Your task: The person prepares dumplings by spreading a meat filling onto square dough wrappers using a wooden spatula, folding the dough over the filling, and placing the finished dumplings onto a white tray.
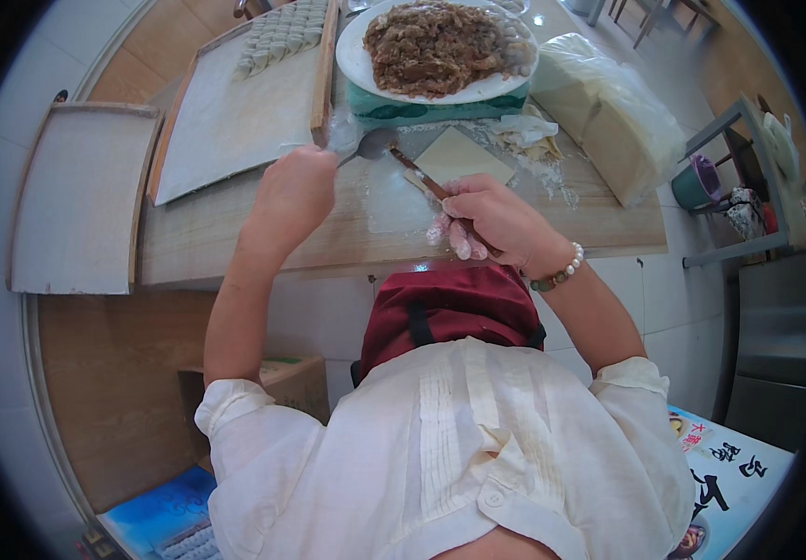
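My left hand [298,192] is closed on the handle of a metal spoon [376,143], above the near corner of a floured tray. In my right hand [497,217], dusted with flour, is a brown wooden stick [431,183]; its tip is by the spoon's bowl. Square dough wrappers [460,158] lie on the table just beyond my right hand. A white plate [354,59] heaped with brown minced filling [434,49] rests on a green box [438,108]. What the fingers of my left hand cover is hidden.
Rows of folded dumplings [284,35] stand on the wood-edged tray [235,119]. Another floured tray [85,203] is at the far left. Stacked dough sheets in a plastic bag [606,119] lie at the right, near dough scraps [529,136] and loose flour on the wooden table [270,241].
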The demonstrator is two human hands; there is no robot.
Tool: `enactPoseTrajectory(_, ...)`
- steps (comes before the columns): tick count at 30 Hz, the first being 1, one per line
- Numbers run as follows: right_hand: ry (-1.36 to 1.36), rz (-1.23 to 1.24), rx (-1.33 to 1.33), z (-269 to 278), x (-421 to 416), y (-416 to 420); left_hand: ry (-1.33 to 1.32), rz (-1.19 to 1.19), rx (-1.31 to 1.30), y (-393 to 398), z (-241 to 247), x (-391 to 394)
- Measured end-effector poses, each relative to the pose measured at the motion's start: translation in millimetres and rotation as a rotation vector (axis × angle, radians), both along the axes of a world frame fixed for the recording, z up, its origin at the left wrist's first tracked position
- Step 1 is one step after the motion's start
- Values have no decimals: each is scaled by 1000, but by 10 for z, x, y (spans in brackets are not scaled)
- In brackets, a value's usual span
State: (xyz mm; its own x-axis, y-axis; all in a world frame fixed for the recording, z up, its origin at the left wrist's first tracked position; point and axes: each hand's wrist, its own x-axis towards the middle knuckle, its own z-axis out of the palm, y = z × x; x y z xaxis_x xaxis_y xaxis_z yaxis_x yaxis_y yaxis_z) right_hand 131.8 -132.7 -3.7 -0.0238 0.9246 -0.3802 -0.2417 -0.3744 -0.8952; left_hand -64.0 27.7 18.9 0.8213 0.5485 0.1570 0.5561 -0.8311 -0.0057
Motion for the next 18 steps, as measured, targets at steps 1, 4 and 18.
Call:
enactPoseTrajectory(1,-41,17,17,22,-9,-27,-39,-44,-32,26,5,-42)
enactPoseTrajectory(4,-133,20,81,188,-51,-216,-198,-135,-151,47,78,-149)
enactPoseTrajectory(18,-100,-270,244,503,369,-502,-482,-98,337,-200,511,443)
